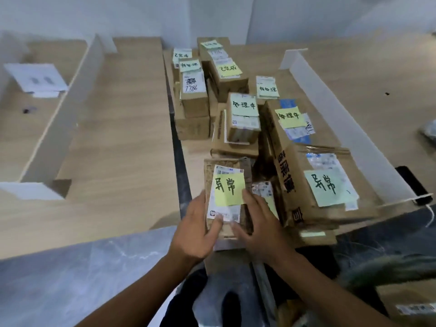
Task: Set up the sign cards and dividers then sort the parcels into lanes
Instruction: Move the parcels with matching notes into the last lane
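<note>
We see a small brown parcel (227, 194) with a white shipping label and a yellow handwritten note, gripped at its near end. Beside it lies a bigger box (313, 185) bearing a green note. More noted parcels (212, 76) crowd behind, between two upright white dividers (61, 116) (342, 128). A white sign card (35, 77) lies far left.

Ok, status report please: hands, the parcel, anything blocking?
Left hand and right hand both grip yellow-note parcel. Parcel at near end of pile, touching neighbour box. White dividers up; left lane free.
</note>
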Demonstrator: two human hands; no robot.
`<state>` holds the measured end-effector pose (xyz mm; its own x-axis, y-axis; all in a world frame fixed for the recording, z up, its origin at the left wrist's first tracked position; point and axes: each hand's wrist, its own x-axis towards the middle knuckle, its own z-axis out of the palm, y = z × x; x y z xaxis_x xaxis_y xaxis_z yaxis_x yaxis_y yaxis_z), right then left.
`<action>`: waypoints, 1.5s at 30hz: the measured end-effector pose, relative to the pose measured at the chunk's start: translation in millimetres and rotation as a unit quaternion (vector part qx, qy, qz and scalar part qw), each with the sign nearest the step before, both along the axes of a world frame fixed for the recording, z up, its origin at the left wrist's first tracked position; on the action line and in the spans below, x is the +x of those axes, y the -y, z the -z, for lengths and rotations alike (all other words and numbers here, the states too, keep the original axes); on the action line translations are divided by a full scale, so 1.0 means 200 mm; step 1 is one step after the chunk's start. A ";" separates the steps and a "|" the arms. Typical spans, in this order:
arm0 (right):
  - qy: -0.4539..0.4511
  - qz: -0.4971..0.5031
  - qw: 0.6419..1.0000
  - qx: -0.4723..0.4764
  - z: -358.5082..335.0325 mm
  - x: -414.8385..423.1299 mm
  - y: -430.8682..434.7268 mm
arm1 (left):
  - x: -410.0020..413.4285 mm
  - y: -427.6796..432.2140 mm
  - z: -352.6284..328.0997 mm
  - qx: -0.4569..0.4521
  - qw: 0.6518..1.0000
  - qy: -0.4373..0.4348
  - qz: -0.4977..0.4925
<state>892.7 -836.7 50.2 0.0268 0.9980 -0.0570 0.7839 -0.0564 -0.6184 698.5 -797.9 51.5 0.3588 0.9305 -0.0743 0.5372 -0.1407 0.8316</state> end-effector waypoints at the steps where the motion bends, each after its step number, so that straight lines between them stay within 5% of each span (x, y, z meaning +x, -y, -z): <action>1: -0.010 -0.011 1.000 0.020 -0.05 -0.01 0.01 | -0.01 0.04 -0.05 0.019 0.999 0.009 -0.026; 11: -0.084 -0.187 0.958 0.199 -0.56 -0.54 -0.12 | -0.46 0.32 -0.50 0.154 0.933 0.102 -0.308; 24: -0.138 -0.333 0.908 0.215 -0.80 -2.01 -0.01 | -1.80 0.69 -0.69 0.217 0.846 0.080 -0.480; 34: -0.194 -0.350 0.888 0.225 -0.81 -2.92 -0.10 | -2.68 0.62 -0.76 0.208 0.854 0.056 -0.474; 45: -0.133 -0.285 0.931 0.184 -0.60 -3.33 -0.89 | -3.16 -0.27 -0.52 0.165 0.887 0.037 -0.430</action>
